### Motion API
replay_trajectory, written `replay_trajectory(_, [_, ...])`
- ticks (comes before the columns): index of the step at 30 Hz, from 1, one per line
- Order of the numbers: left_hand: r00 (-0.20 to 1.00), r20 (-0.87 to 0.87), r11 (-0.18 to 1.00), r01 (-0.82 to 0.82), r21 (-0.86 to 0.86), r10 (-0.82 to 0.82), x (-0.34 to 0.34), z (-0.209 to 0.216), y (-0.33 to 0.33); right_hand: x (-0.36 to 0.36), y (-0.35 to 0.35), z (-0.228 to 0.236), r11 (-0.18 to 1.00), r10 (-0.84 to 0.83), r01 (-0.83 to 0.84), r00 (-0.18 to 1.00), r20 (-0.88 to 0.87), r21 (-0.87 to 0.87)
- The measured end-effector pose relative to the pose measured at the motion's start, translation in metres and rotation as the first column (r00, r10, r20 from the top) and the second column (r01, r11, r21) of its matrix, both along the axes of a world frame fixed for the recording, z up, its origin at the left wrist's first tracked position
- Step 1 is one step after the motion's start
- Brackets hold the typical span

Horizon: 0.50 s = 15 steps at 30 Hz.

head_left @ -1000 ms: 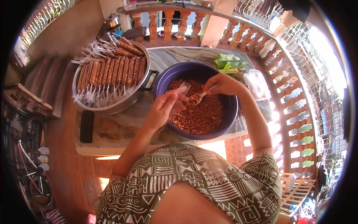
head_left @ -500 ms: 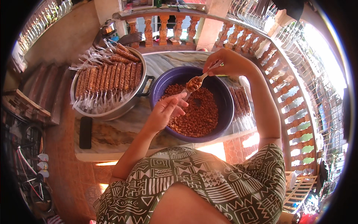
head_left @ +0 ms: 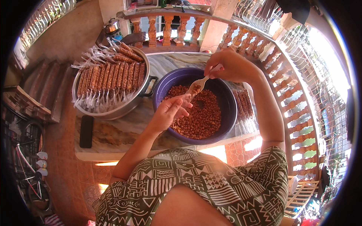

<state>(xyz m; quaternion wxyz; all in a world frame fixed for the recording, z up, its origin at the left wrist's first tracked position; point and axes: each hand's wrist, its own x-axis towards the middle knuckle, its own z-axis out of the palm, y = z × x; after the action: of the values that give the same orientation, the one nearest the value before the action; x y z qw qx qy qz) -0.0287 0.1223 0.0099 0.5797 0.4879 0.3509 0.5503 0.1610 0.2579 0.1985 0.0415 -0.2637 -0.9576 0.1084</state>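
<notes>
Over a purple basin [head_left: 163,84] of reddish-brown peanuts [head_left: 200,124], my right hand [head_left: 230,64] grips a pale spoon [head_left: 203,80] by its handle. Some peanuts lie in the spoon's bowl, which tilts down toward my left hand. With fingers pinched, my left hand [head_left: 173,111] holds the mouth of a narrow clear plastic bag [head_left: 189,97] right at the spoon's tip. Most of the bag is hidden by my fingers and blends with the peanuts behind it.
Left of the basin stands a large metal pot [head_left: 113,115] heaped with filled peanut packets [head_left: 113,75]. More packets [head_left: 244,103] lie right of the basin. A dark phone [head_left: 86,132] rests on the marble-patterned table [head_left: 113,141]. An orange balustrade [head_left: 298,116] curves round the right side.
The spoon has tipped further down toward the bag and carries fewer peanuts than before. My right hand has turned over slightly; my left hand stays nearly in place.
</notes>
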Motion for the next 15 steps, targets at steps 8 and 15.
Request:
replay_trajectory(8, [0.999,0.034,1.000,-0.030,0.008,0.029,0.001,-0.001,-0.001,0.008,0.001,-0.005,0.994,-0.029,0.039,0.994,-0.104,0.098])
replay_trajectory(15, [0.996,0.033,0.986,-0.087,0.142,0.084,0.002,0.000,-0.003,0.023,0.035,-0.098,0.984,-0.179,0.169,0.951,0.252,0.064])
